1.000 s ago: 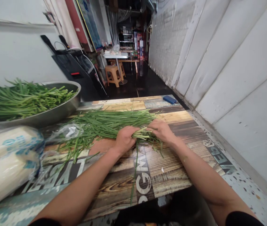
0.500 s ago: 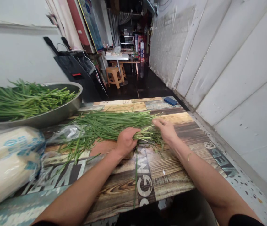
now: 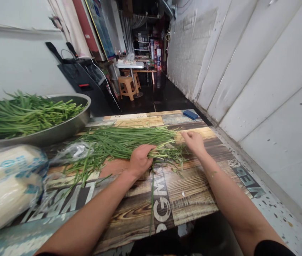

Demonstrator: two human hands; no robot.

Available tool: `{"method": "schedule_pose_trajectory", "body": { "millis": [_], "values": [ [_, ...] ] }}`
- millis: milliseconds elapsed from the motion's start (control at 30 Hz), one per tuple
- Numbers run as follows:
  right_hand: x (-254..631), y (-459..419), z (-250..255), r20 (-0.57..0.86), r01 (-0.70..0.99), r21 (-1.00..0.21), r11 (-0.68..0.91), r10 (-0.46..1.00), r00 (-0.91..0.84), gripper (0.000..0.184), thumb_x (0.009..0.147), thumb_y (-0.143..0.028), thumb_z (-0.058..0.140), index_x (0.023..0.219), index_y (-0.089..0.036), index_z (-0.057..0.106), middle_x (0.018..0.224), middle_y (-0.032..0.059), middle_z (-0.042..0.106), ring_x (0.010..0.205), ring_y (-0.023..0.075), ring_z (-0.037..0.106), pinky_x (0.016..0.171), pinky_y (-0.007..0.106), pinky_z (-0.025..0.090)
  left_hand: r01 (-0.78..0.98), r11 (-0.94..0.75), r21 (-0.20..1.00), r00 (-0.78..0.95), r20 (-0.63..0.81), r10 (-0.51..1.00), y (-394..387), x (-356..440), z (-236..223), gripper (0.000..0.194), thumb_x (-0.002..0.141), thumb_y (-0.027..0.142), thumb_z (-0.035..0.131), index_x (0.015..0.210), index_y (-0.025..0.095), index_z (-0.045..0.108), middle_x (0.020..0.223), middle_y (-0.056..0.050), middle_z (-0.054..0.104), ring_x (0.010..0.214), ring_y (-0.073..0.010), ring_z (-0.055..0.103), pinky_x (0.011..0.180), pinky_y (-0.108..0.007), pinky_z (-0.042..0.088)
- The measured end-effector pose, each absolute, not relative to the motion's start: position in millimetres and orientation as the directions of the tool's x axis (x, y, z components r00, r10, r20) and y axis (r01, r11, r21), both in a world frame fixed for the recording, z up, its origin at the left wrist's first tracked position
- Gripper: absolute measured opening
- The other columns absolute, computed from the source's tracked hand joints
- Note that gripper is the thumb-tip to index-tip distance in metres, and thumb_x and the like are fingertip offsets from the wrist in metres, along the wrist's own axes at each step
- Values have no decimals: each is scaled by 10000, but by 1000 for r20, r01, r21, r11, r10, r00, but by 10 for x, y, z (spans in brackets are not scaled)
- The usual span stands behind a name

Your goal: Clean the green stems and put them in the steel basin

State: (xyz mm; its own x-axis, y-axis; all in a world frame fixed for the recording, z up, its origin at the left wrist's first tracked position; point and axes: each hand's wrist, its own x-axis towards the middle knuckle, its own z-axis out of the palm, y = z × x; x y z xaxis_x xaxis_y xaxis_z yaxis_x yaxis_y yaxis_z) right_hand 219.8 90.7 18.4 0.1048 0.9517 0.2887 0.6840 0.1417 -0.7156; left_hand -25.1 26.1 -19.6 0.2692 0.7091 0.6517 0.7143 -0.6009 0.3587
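While our left hand (image 3: pixel 141 160) closes its fingers around a small bunch of stems (image 3: pixel 160 154), our right hand (image 3: pixel 194 142) is positioned beyond the stem ends, fingers curled toward the thumb; we cannot tell whether they pinch anything. We locate the pile of greens (image 3: pixel 124 138) on the desk (image 3: pixel 193 185), just beyond the left hand. Further left, more greens fill a metal bowl (image 3: pixel 73 127).

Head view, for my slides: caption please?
Bare left hand holding thin green stalks over a patchwork wood-print tabletop; right hand apart.

Two hands (image 3: pixel 141 159), one green bunch (image 3: pixel 159 154), one bowl (image 3: pixel 80 119), two stools (image 3: pixel 126 87)
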Motion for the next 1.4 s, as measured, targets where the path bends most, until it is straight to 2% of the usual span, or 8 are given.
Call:
{"method": "schedule_pose_trajectory", "body": {
  "millis": [167, 267, 400, 567, 767, 967, 1133, 1400],
  "values": [
    [2108, 825, 231, 362, 445, -801, 401, 916, -174, 369, 814, -500, 485, 766, -180, 661, 787, 31, 639, 735, 154, 567, 674, 254, 415, 709, -608, 357, 279, 650, 707, 269, -256, -220, 388, 646, 82, 479, 979, 154, 665, 958, -70, 715, 900, -205, 649, 836, -322, 517],
    [2094, 827, 216, 235, 483, -821, 306, 951, -202, 458, 867, -528, 429, 741, -173, 689, 606, 14, 611, 633, 155, 572, 653, 258, 413, 710, -604, 363, 264, 658, 705, 260, -252, -206, 425, 668, 88, 469, 1047, 159, 647, 1007, -72, 707, 932, -206, 644, 851, -326, 515],
    [2148, 914, 118, 166, 750, -623, 224, 974, -153, 596, 933, -527, 342, 565, -178, 656, 609, 50, 634, 640, 171, 584, 664, 270, 393, 722, -585, 370, 209, 690, 694, 242, -231, -162, 472, 739, 114, 468, 1198, 171, 562, 1080, -76, 680, 972, -196, 631, 872, -317, 503],
    [2059, 966, -51, 271, 857, -240, 456, 879, -392, 255, 889, -357, 547, 831, -170, 710, 867, 92, 669, 881, 211, 558, 817, 298, 379, 730, -518, 445, 42, 728, 685, 226, -221, -137, 276, 799, 170, 475, 1068, 164, 537, 915, -60, 663, 833, -169, 625, 806, -295, 497],
    [1909, 959, -64, 252, 893, -147, 425, 889, -381, 164, 855, -261, 570, 782, -155, 672, 907, 133, 639, 930, 250, 519, 814, 335, 379, 724, -508, 467, 55, 695, 717, 205, -222, -111, 147, 878, 245, 442, 794, 185, 547, 715, -25, 599, 693, -145, 577, 714, -259, 473],
    [2013, 929, 5, 290, 761, -498, 416, 907, -306, 158, 844, -256, 533, 724, -168, 582, 759, 62, 629, 730, 170, 537, 700, 283, 399, 711, -526, 468, 75, 692, 718, 234, -213, -162, 322, 867, 170, 413, 1158, 163, 550, 993, -68, 671, 916, -160, 630, 885, -282, 484],
    [2130, 838, 199, 190, 298, -903, 309, 910, -368, 186, 738, -322, 632, 833, -168, 590, 706, -12, 609, 601, 111, 526, 595, 242, 417, 698, -620, 358, 154, 771, 618, 252, -225, -189, 343, 830, 137, 463, 1151, 168, 580, 1087, -79, 668, 1037, -171, 611, 935, -285, 479],
    [2141, 723, 387, 86, 152, -974, 169, 893, -441, 303, 684, -445, 690, 750, -150, 673, 654, -10, 611, 547, 85, 478, 552, 237, 403, 575, -684, 449, 228, 715, 661, 237, -179, -107, 293, 849, 169, 483, 1098, 172, 639, 1125, -87, 679, 1079, -176, 620, 973, -322, 484]
  ]
}}
